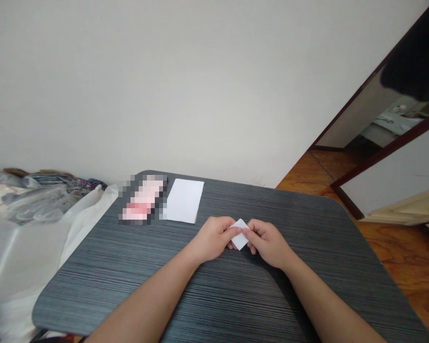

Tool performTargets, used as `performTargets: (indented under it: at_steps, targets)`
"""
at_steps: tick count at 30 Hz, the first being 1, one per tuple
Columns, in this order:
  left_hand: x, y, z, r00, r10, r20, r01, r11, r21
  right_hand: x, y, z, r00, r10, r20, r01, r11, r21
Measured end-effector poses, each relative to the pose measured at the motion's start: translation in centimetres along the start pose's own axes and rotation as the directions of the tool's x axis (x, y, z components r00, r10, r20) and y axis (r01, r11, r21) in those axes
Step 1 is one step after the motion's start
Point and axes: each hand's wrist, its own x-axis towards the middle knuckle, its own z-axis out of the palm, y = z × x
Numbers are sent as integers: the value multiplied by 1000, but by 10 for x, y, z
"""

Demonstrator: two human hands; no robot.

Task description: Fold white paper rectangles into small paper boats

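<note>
A seemingly flat, pinkish item (142, 199) is pixelated past recognition, and both thumbs (232, 233) partly hide the white paper (239, 242).

This looks like a room in a home, with a plain off-white painted wall (186, 85) and a glossy orange-brown wood-patterned floor (411, 257) running up to a dark reddish-brown door frame (386, 148). A small dark-grey wood-grain table with rounded corners (136, 267) stands close to the wall, and beside it lies a loose household heap of clear plastic and striped fabric (57, 190), more like lived-in quarters than an office or workshop.
</note>
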Motion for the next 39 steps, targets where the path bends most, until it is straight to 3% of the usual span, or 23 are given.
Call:
performTargets:
  at_steps: [6,14,28,33,39]
  targets:
    - [2,-7,1,1000,-25,8,26,990,-136,1,6,-1,998,4,-59,-3,1000,20]
    - [1,-7,-2,1000,-13,-6,13,1000,17,1,8,-1,997,7,-75,-6,1000,13]
    - [1,-5,-1,996,-76,46,79,994,-79,1,6,-1,998,-3,-64,3,1000,-5]
    - [2,-6,-2,999,-43,-6,42,996,-73,1,7,-1,996,0,-87,1,1000,11]
    - [1,-8,-1,997,-80,-9,79,992,-101,1,10,-1,997,10,-82,-7,999,38]
